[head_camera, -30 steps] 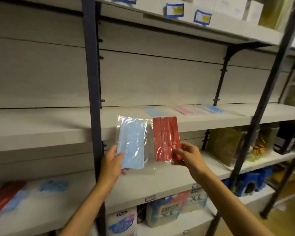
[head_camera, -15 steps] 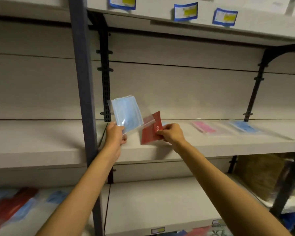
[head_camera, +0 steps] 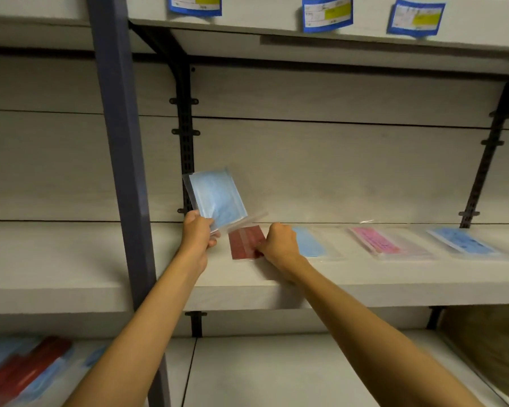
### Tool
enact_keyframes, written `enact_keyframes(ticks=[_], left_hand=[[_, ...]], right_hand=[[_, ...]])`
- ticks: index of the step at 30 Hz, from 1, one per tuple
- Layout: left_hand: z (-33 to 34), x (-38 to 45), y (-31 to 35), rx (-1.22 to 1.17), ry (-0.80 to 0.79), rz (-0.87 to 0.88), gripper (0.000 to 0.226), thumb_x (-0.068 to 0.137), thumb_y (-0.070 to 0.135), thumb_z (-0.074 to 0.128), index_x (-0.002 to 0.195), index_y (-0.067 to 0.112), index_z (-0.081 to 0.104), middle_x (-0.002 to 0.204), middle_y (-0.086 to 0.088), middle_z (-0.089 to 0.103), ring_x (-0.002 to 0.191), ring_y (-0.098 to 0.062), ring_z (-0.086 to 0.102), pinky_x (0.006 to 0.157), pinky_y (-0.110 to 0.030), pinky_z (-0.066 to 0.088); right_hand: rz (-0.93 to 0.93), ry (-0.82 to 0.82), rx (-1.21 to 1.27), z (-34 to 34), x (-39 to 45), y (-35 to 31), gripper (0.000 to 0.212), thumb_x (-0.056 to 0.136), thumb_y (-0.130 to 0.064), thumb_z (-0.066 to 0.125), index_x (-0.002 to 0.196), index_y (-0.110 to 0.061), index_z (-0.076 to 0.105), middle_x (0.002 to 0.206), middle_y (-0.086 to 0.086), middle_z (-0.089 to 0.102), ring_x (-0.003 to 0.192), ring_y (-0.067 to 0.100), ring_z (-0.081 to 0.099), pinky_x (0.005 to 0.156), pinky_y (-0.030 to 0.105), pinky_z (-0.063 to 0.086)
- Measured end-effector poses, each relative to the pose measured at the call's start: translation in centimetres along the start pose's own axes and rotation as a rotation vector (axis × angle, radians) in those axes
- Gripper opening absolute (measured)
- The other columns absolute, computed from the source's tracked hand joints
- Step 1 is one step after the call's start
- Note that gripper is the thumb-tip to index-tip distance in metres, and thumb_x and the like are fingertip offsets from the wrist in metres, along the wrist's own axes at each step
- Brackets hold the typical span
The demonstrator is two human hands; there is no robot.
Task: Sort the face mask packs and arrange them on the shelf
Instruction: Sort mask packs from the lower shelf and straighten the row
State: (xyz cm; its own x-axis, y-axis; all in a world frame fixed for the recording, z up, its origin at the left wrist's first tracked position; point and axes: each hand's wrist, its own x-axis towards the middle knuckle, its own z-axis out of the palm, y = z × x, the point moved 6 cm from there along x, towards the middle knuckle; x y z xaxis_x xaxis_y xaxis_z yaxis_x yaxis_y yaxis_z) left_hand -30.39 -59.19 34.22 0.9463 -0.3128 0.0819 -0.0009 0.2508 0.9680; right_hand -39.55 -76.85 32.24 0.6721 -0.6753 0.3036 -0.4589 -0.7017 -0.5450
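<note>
Gripping a red pack [head_camera: 246, 241] flat on the shelf [head_camera: 365, 277], right hand [head_camera: 279, 243] curled; left hand [head_camera: 197, 230] pinched a blue pack [head_camera: 218, 198] at its 10 o'clock.

My right hand [head_camera: 279, 243] has brought the red mask pack [head_camera: 246, 241] down from in front of me onto the shelf [head_camera: 247, 292], just left of a blue pack [head_camera: 309, 242]. My left hand [head_camera: 197, 233] has raised the blue mask pack [head_camera: 218, 196] above the shelf, tilted.
</note>
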Motion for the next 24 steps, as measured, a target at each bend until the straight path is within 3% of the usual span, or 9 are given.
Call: enact_keyframes(ticks=[4, 6, 8, 10, 15, 18, 21, 24], left_hand=[[1.4, 0.5, 0.0, 0.009, -0.004, 0.018, 0.026, 0.094, -0.003, 0.038, 0.116, 0.008, 0.047, 0.098, -0.007, 0.056, 0.054, -0.014, 0.045, 0.036, -0.018, 0.027], [2.3, 0.8, 0.1, 0.014, -0.004, 0.026, 0.022, 0.094, -0.004, 0.037, 0.11, 0.01, 0.045, 0.094, -0.005, 0.054, 0.055, -0.013, 0.046, 0.036, -0.018, 0.027], [3.6, 0.9, 0.0, 0.024, -0.036, 0.017, 0.022, 0.094, -0.003, 0.039, 0.11, 0.01, 0.045, 0.094, -0.006, 0.054, 0.056, -0.013, 0.047, 0.036, -0.018, 0.029], [5.2, 1.1, -0.4, 0.069, -0.089, -0.017, 0.024, 0.094, -0.001, 0.042, 0.115, 0.011, 0.046, 0.101, -0.009, 0.056, 0.06, -0.015, 0.053, 0.039, -0.021, 0.036], [9.8, 0.3, -2.7, 0.319, -0.192, -0.133, 0.013, 0.093, 0.001, 0.043, 0.103, 0.007, 0.05, 0.099, -0.014, 0.058, 0.055, -0.017, 0.059, 0.041, -0.022, 0.045], [12.0, -0.2, -4.4, 0.526, -0.233, -0.151, 0.022, 0.093, 0.005, 0.045, 0.114, 0.005, 0.051, 0.085, -0.009, 0.05, 0.064, -0.019, 0.049, 0.046, -0.024, 0.042], [14.2, -0.4, -5.7, 0.647, -0.302, -0.121, 0.037, 0.094, 0.004, 0.045, 0.131, 0.001, 0.045, 0.112, -0.017, 0.058, 0.082, -0.024, 0.052, 0.05, -0.025, 0.033], [15.5, -0.9, -6.3, 0.699, -0.336, -0.08, 0.042, 0.088, 0.006, 0.054, 0.129, 0.001, 0.047, 0.13, -0.02, 0.054, 0.099, -0.03, 0.06, 0.054, -0.025, 0.038]], right_hand=[[-0.034, -0.02, -0.066, 0.0, 0.6, 0.2, 0.04, 0.083, -0.028, 0.072, 0.061, -0.013, 0.043, 0.063, 0.002, 0.047, 0.065, 0.023, 0.05, 0.054, 0.031, 0.037], [-0.077, -0.016, -0.11, -1.0, 1.3, 0.8, 0.031, 0.084, -0.029, 0.071, 0.069, -0.007, 0.056, 0.07, 0.008, 0.059, 0.072, 0.029, 0.058, 0.058, 0.032, 0.04], [-0.121, 0.028, -0.15, -3.0, 2.6, 2.3, 0.019, 0.085, -0.02, 0.067, 0.084, -0.002, 0.068, 0.086, 0.015, 0.07, 0.085, 0.036, 0.065, 0.066, 0.033, 0.048], [-0.146, 0.095, -0.181, -5.7, 3.7, 4.5, 0.015, 0.084, -0.011, 0.058, 0.085, -0.003, 0.071, 0.091, 0.017, 0.073, 0.089, 0.041, 0.066, 0.071, 0.037, 0.053], [-0.122, 0.162, -0.249, -10.3, 4.6, 9.5, 0.021, 0.084, -0.008, 0.051, 0.087, -0.009, 0.072, 0.093, 0.015, 0.072, 0.087, 0.042, 0.063, 0.07, 0.036, 0.049], [-0.112, 0.155, -0.25, -11.0, 4.4, 11.0, 0.021, 0.083, -0.01, 0.051, 0.088, -0.01, 0.071, 0.094, 0.013, 0.073, 0.088, 0.04, 0.063, 0.071, 0.036, 0.051], [-0.132, 0.137, -0.237, -11.1, 4.1, 11.9, 0.018, 0.084, -0.012, 0.054, 0.087, -0.012, 0.072, 0.094, 0.012, 0.073, 0.088, 0.038, 0.064, 0.066, 0.032, 0.047], [-0.141, 0.139, -0.221, -11.4, 3.9, 12.7, 0.018, 0.086, -0.014, 0.055, 0.089, -0.013, 0.073, 0.095, 0.011, 0.073, 0.089, 0.037, 0.065, 0.065, 0.03, 0.042]])
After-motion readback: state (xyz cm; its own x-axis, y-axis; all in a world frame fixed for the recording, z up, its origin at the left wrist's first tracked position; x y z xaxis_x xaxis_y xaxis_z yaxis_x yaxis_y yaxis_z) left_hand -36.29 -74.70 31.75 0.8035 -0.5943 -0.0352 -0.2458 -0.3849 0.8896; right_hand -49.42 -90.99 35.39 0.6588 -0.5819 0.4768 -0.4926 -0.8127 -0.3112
